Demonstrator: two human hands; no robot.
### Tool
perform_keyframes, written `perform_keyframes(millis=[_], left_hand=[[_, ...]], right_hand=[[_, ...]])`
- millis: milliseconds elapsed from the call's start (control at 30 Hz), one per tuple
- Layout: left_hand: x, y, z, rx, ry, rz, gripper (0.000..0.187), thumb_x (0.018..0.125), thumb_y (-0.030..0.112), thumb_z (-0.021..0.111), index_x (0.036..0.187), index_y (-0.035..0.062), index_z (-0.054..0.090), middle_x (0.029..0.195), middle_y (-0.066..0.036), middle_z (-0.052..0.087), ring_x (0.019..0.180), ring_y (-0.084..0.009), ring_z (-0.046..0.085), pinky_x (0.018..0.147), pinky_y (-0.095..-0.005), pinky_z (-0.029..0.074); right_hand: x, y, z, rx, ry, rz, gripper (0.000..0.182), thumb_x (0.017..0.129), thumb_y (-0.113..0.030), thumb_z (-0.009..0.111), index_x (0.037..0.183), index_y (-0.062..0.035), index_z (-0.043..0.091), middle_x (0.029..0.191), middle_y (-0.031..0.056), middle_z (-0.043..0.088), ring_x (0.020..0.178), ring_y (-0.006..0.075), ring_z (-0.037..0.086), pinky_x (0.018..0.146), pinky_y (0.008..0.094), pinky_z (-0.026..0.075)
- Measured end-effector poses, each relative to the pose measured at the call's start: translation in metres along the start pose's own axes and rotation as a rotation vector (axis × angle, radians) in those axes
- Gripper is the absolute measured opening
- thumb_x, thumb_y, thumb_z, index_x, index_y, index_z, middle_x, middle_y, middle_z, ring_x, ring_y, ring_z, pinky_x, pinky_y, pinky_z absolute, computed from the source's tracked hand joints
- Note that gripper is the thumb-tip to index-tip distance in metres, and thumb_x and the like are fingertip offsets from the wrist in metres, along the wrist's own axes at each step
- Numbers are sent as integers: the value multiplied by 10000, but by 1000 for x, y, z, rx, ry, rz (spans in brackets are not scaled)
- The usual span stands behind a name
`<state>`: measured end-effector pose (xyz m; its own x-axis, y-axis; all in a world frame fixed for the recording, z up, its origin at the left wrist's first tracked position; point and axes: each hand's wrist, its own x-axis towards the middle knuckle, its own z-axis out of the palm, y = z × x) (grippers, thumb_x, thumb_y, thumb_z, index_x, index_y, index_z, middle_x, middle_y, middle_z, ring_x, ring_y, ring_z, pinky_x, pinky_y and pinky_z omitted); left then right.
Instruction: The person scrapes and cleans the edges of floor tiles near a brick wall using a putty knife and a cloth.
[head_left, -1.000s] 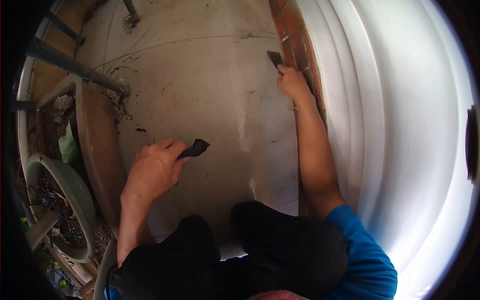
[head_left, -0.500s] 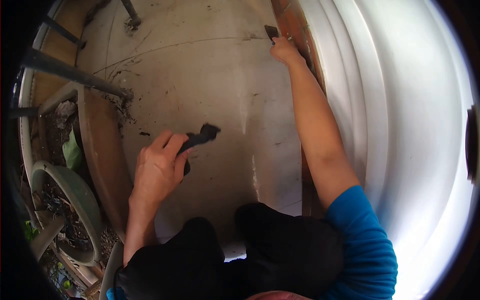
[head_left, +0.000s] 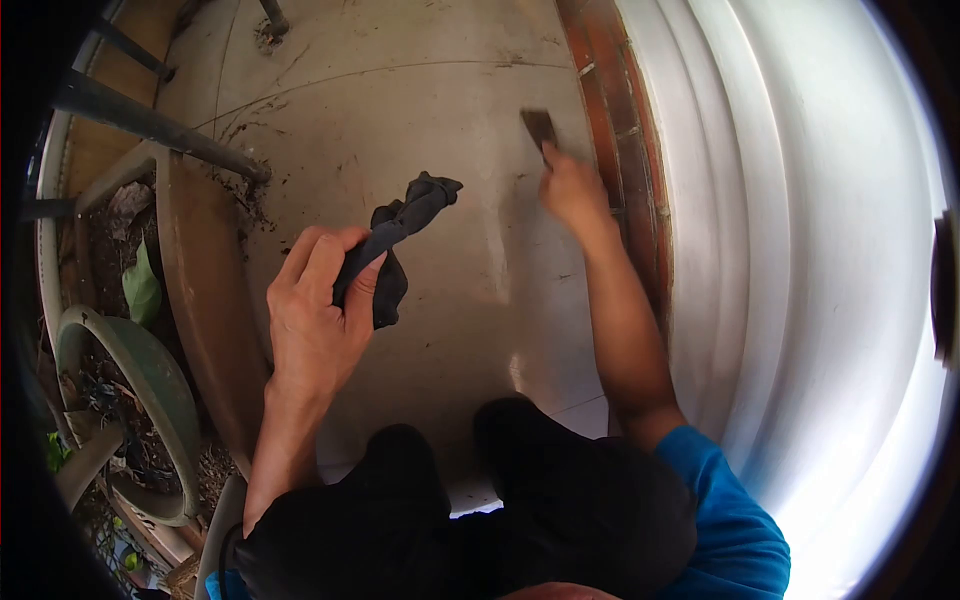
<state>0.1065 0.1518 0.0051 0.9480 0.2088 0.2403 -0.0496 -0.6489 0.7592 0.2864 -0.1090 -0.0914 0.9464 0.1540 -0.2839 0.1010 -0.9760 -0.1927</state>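
Pinching a dark cloth (head_left: 408, 222) between thumb and fingers, the left hand (head_left: 320, 310) is closed on it over the floor (head_left: 430, 130), just right of the planter (head_left: 205, 300). Twisted and bunched, the cloth points up and to the right, and 1 fold hangs below the thumb. Clamped around a tool (head_left: 538, 125), the right hand (head_left: 575, 190) is farther forward, near the strip of bricks (head_left: 625, 150). The tool has a flat, wide end pointing away from the body; it is blurred, so whether it is a brush or a scraper I cannot tell, nor whether it touches the floor. Both hands are well apart, with pale tiles between them. Dark specks lie on the tiles, thickest around the foot of a post (head_left: 165, 130) beside the planter. A green leaf (head_left: 142, 285) stands over the soil at the left, above a round pot (head_left: 165, 385). Past the bricks, a white wall (head_left: 800, 250) fills the right side. At the bottom, 2 dark-clothed knees (head_left: 400, 470) are bent, and a blue sleeve (head_left: 725, 500) covers the right upper arm.
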Motion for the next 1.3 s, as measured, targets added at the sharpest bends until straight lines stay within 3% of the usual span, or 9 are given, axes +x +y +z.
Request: perform_keyframes(millis=[167, 333, 600, 700, 833, 900, 1033, 1100, 1300], left_hand=[[-1, -7, -4, -13, -33, -54, 120, 882, 39, 684, 978, -3, 626, 827, -129, 605, 721, -287, 610, 652, -337, 483], [1, -7, -10, 12, -33, -19, 136, 874, 37, 684, 995, 10, 630, 837, -136, 611, 718, -325, 628, 627, -368, 493], [-3, -2, -2, 3, -126, -36, 163, 866, 53, 693, 1015, 29, 630, 857, -123, 629, 709, -342, 656, 598, -405, 507], [-3, -3, 1, 2, -176, -32, 168, 856, 45, 699, 1009, 29, 631, 864, -125, 634, 710, -342, 657, 602, -408, 507], [-3, -5, -2, -19, -170, -67, 165, 852, 53, 700, 1000, 30, 633, 876, -130, 640, 723, -351, 655, 615, -418, 509], [-2, -7, -5, -25, -166, -100, 160, 852, 60, 697, 997, 31, 634, 885, -133, 643, 732, -357, 655, 624, -424, 509], [-2, -12, -7, 50, -148, -57, 149, 859, 68, 686, 996, 36, 636, 896, -137, 644, 752, -368, 655, 637, -434, 510], [-4, -10, -9, 78, -132, 0, 150, 858, 69, 686, 995, 35, 636, 902, -139, 645, 757, -371, 655, 642, -437, 510], [-9, -2, 3, 10, -175, -42, 159, 853, 48, 688, 1002, 25, 637, 899, -152, 647, 771, -377, 653, 653, -419, 511]], right_hand=[[171, 3, 3, 47, 7, -117, 484, 860, -147, 530, 1341, -116, 570, 1338, 177, 579, 1251, 354, 541, 1055, 426, 438], [149, -4, -11, 51, 63, -117, 489, 869, -162, 529, 1353, -112, 565, 1304, 201, 593, 1222, 356, 562, 1033, 432, 454], [-50, -6, 22, 21, -20, -22, 471, 878, -148, 549, 1345, -87, 555, 1048, 248, 678, 1011, 445, 638, 919, 503, 511], [-10, -17, 2, 32, -1, -92, 437, 885, -140, 536, 1315, -63, 563, 1037, 252, 680, 1008, 439, 644, 913, 504, 514], [137, -25, 10, 28, 39, -188, 375, 855, -149, 555, 1200, -14, 615, 1157, 256, 645, 1114, 409, 611, 956, 474, 498], [163, -51, -18, 53, -168, -7, 466, 826, -120, 547, 1282, -31, 591, 1208, 244, 630, 1148, 390, 599, 996, 437, 474], [160, -37, -7, -75, 13, -214, 515, 824, -105, 545, 1333, -36, 570, 1216, 237, 632, 1143, 381, 605, 991, 410, 477], [119, -23, 4, 1, 108, -248, 495, 848, -119, 542, 1337, -48, 569, 1132, 254, 657, 1091, 389, 629, 948, 422, 500], [-97, 31, 18, 46, -28, -77, 454, 897, -146, 557, 1351, -170, 578, 965, 267, 664, 867, 434, 656, 782, 507, 533]])
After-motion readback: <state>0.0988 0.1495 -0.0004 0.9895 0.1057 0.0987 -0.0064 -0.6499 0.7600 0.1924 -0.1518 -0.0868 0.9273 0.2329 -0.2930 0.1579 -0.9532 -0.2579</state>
